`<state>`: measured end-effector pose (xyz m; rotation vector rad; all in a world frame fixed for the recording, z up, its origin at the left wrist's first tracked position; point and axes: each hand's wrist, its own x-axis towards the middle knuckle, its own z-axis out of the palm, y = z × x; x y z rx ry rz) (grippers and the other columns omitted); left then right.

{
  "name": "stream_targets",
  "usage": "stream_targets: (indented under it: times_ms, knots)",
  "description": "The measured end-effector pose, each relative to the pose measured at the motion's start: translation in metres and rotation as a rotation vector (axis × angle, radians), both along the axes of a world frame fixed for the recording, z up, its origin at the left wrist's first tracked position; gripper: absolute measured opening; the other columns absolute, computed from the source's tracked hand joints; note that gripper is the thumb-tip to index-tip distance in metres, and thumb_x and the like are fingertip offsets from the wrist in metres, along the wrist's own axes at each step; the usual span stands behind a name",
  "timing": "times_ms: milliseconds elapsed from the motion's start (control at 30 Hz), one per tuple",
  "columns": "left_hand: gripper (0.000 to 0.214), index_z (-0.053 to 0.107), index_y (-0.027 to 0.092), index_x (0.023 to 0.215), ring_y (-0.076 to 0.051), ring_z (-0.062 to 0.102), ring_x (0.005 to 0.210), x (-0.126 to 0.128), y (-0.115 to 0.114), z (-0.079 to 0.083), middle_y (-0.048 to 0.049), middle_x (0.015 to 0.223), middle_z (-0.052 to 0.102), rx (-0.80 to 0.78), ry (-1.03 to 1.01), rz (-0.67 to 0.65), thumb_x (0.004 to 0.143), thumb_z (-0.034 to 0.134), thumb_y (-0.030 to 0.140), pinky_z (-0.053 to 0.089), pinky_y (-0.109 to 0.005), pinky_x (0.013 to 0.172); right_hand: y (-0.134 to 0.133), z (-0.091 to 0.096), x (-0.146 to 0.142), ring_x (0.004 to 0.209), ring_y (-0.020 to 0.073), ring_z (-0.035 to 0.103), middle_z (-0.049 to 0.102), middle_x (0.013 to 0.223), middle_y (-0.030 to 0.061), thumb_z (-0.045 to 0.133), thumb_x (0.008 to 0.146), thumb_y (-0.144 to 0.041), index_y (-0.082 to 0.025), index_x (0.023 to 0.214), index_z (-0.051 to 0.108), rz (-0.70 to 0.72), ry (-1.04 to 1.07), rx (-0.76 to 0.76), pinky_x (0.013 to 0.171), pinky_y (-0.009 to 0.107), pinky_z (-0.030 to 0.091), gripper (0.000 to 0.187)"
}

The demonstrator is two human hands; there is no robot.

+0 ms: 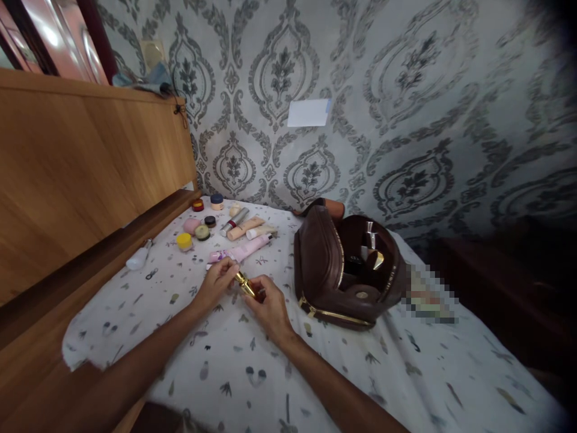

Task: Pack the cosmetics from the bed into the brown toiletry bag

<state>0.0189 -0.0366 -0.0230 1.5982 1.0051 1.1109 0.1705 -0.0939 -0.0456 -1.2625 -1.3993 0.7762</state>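
Observation:
Both my hands meet over the patterned white bedsheet (315,373). My left hand (219,278) pinches one end of a small gold lipstick tube (246,284), and my right hand (269,307) grips its other, darker end. Just beyond them lies a pink tube (246,249) among several cosmetics. To the right, an open brown leather cosmetic bag (324,264) with a gold zip stands on the bed, with a few items inside it.
Small round pots, such as a yellow one (184,241), and tubes (246,228) lie near the wooden headboard (85,162). A white bottle (138,258) rests on the bed's wooden side rail. Patterned grey wallpaper (406,108) stands behind the bed.

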Motion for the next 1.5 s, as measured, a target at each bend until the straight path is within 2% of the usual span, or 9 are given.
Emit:
stream_targets:
  times_ms: [167,267,467,567,733,833,1100,1300,1500]
  knots:
    - [0.038,0.061,0.022,0.109,-0.013,0.053,0.068,-0.007,-0.004,0.012,0.0005,0.083,0.059,-0.01,-0.004,-0.124,0.086,0.059,0.051,0.04,-0.023,0.057,0.002,-0.002,0.0,0.066,0.016,0.058,0.065,0.076,-0.0014,0.064,0.071,-0.022,-0.022,0.082,0.061,-0.01,0.023,-0.007,0.062,0.027,0.047,0.011]
    - [0.034,0.064,0.02,0.099,-0.014,0.054,0.07,-0.009,-0.003,0.012,-0.0018,0.083,0.061,0.031,0.029,-0.159,0.085,0.062,0.051,0.041,-0.024,0.058,0.003,-0.003,0.001,0.067,0.0167,0.059,0.065,0.076,-0.0009,0.065,0.07,-0.022,-0.022,0.082,0.062,-0.012,0.032,-0.004,0.063,0.027,0.047,0.013]
    - [0.039,0.05,0.019,0.07,-0.01,0.043,0.053,-0.008,0.003,-0.002,0.0051,0.057,0.047,0.043,0.106,-0.077,0.09,0.054,0.052,0.035,-0.023,0.053,0.001,-0.001,0.001,0.071,0.0176,0.059,0.066,0.079,0.0002,0.064,0.07,-0.022,-0.023,0.082,0.063,-0.003,0.001,0.011,0.064,0.028,0.047,0.012]
    - [0.039,0.054,0.019,0.078,-0.011,0.045,0.054,-0.009,0.003,-0.001,0.0046,0.059,0.048,0.053,0.106,-0.094,0.093,0.048,0.054,0.037,-0.023,0.054,0.002,-0.002,0.001,0.069,0.0172,0.059,0.065,0.078,-0.0005,0.064,0.07,-0.021,-0.023,0.082,0.062,-0.005,0.012,0.01,0.063,0.027,0.047,0.012]
    - [0.034,0.059,0.02,0.11,-0.013,0.052,0.066,-0.011,-0.002,0.009,0.0017,0.077,0.054,0.058,0.106,-0.174,0.091,0.055,0.048,0.042,-0.022,0.058,0.003,-0.006,0.002,0.07,0.0171,0.059,0.066,0.077,-0.0004,0.064,0.071,-0.023,-0.022,0.083,0.062,-0.007,0.034,0.003,0.064,0.027,0.048,0.013]
    - [0.028,0.06,0.019,0.098,-0.012,0.052,0.068,-0.011,-0.003,0.01,0.0001,0.08,0.057,0.061,0.118,-0.188,0.09,0.056,0.046,0.043,-0.023,0.059,0.004,-0.006,0.001,0.069,0.017,0.059,0.065,0.078,-0.0004,0.064,0.069,-0.021,-0.022,0.083,0.062,-0.008,0.032,0.0,0.064,0.028,0.047,0.014]
    - [0.043,0.044,0.021,0.062,-0.01,0.04,0.048,-0.01,0.003,0.002,0.0066,0.051,0.042,0.059,0.166,-0.023,0.088,0.055,0.054,0.032,-0.023,0.05,0.002,-0.004,0.0,0.068,0.0162,0.058,0.066,0.079,-0.0007,0.064,0.07,-0.021,-0.022,0.083,0.063,0.01,0.009,0.027,0.062,0.027,0.047,0.014]
    - [0.047,0.044,0.022,0.061,-0.011,0.041,0.047,-0.012,0.004,0.003,0.0063,0.047,0.043,0.072,0.212,0.007,0.092,0.046,0.056,0.032,-0.025,0.051,0.003,-0.005,0.0,0.068,0.0163,0.058,0.065,0.079,-0.0008,0.064,0.069,-0.021,-0.022,0.082,0.062,0.011,0.022,-0.002,0.062,0.027,0.046,0.013]
    - [0.044,0.043,0.021,0.063,-0.011,0.041,0.049,-0.011,0.003,0.004,0.0064,0.05,0.043,0.055,0.188,-0.034,0.092,0.049,0.055,0.033,-0.024,0.052,0.004,-0.004,0.0,0.069,0.0168,0.058,0.064,0.077,-0.0006,0.064,0.07,-0.022,-0.022,0.082,0.063,0.001,0.015,-0.002,0.063,0.027,0.046,0.012]
